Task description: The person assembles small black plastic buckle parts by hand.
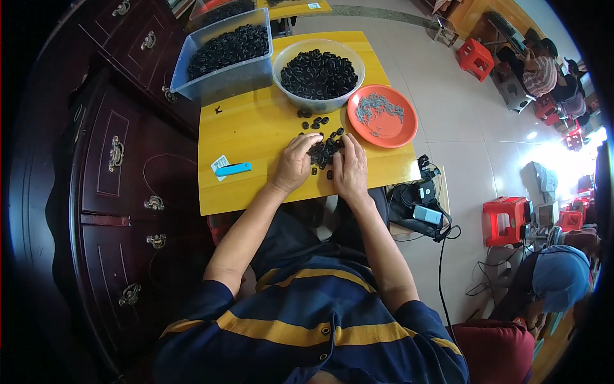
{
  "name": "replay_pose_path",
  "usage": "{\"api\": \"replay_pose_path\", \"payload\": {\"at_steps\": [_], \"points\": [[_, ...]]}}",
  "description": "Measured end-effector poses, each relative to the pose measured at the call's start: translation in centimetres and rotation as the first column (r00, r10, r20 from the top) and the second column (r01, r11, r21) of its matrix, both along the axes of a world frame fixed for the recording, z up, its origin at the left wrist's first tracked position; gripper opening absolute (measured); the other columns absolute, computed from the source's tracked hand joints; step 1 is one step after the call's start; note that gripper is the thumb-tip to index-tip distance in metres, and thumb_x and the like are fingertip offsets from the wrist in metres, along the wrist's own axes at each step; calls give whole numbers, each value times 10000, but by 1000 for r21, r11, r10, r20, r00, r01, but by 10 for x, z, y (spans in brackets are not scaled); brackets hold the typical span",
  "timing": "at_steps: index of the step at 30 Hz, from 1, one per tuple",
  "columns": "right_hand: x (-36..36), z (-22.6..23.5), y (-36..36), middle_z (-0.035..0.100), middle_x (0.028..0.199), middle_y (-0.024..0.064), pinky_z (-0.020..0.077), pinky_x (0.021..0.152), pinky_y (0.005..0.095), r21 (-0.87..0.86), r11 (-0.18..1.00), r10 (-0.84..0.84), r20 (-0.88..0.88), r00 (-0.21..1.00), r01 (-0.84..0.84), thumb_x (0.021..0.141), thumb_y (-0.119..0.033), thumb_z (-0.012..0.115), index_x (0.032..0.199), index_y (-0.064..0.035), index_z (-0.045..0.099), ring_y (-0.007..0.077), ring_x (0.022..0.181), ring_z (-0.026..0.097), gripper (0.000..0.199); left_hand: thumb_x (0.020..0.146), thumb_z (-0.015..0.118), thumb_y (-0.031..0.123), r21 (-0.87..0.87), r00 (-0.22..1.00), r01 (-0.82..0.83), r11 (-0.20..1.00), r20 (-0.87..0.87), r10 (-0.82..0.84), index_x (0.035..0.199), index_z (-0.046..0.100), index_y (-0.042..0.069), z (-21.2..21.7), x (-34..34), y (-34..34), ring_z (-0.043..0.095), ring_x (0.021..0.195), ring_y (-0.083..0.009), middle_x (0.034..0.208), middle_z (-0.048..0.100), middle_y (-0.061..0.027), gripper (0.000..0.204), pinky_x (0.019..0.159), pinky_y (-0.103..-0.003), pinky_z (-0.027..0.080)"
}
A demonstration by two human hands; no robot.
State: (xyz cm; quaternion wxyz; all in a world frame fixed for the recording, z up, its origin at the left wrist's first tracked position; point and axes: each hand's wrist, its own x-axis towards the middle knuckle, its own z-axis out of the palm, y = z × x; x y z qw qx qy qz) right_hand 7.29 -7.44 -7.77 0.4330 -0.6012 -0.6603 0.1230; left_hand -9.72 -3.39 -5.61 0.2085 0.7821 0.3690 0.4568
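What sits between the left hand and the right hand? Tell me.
A loose pile of small black pieces on the yellow table, between the left hand and right hand, in the head view.

Passage toward the far edge of the yellow table (246,137) is blocked by the clear bin (224,84) and round tub (312,104); beyond the right hand (352,168), by the orange plate (395,133). Between the hands, space is filled by black pieces (325,151). Room is left between the left hand (293,165) and the blue tool (233,169).
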Motion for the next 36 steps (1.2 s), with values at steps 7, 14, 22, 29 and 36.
{"api": "replay_pose_path", "payload": {"at_steps": [7, 14, 22, 29, 36], "points": [[-20, 1, 27, 504, 1400, 288, 357, 1122, 496, 61, 983, 181, -217, 959, -172, 939, -84, 516, 1371, 27, 488, 462, 1310, 467, 447, 791, 385, -142, 23, 996, 82, 996, 24, -82, 1219, 607, -16, -5, 1, 21, 618, 1172, -369, 1241, 631, -202, 499, 1017, -403, 496], [1, -1, -7, 663, 1202, 205, 494, 978, 370, 17, 1000, 21, -414, 910, -15, 935, 7, 502, 1295, 20, 583, 310, 1127, 650, 369, 872, 405, -115, -142, 984, 56, 988, 177, -30, 1199, 642, 12, -2, -18, 13, 666, 1102, -279, 1215, 656, -176, 423, 896, -335, 551], [10, -21, -4, 702, 1078, 138, 511, 904, 324, 83, 996, 76, -618, 782, -31, 922, 24, 535, 1178, -1, 648, 232, 978, 670, 281, 853, 628, -30, -111, 981, -181, 977, 57, 188, 1090, 680, 24, 1, -29, -22, 689, 844, -236, 984, 691, -113, 248, 737, -316, 553], [2, 3, -12, 638, 956, 118, 530, 806, 354, 196, 970, 184, -227, 956, -140, 807, -56, 732, 1034, -48, 705, 257, 891, 649, 229, 809, 748, 96, -81, 925, -240, 967, -323, 202, 1030, 697, 77, 0, -21, -34, 648, 739, -273, 807, 649, -77, 227, 693, -379, 536], [3, -10, -6, 645, 988, 149, 529, 813, 423, 179, 980, 109, -140, 984, -83, 785, 9, 674, 981, -48, 696, 352, 943, 643, 206, 818, 721, 80, -42, 906, -281, 959, -340, 251, 1022, 700, 93, 4, -8, -18, 662, 779, -304, 832, 663, -94, 206, 708, -414, 536]]}}
